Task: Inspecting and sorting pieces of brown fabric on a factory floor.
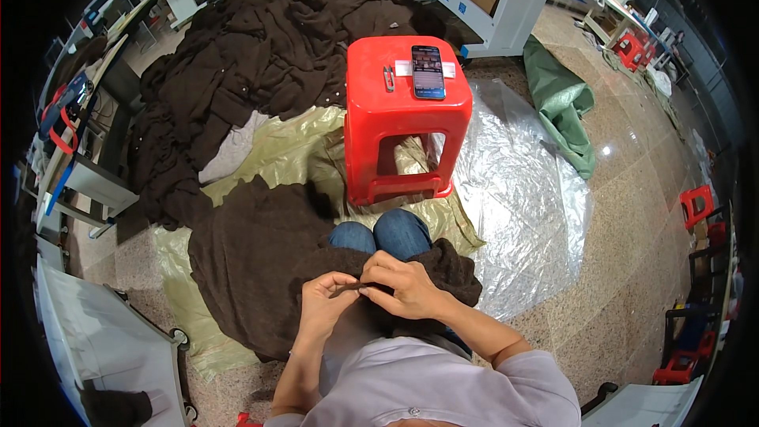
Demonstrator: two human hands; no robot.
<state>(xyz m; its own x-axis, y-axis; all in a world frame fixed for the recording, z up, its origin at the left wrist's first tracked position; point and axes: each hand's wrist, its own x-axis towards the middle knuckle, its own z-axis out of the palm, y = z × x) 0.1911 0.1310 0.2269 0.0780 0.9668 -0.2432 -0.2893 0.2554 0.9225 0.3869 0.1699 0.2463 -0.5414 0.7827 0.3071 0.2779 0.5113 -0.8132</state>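
Head view: left hand (326,300) and right hand (402,288) pinch a bit of brown cloth (257,269) between them; ahead, a red stool (375,119) carries a phone (428,73).

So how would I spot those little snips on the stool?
Find the large red stool just beyond the person's denim-covered knees. On its seat lies a phone with a lit screen, and the snips lie just left of it. They are the small greyish tool, far narrower than the phone.
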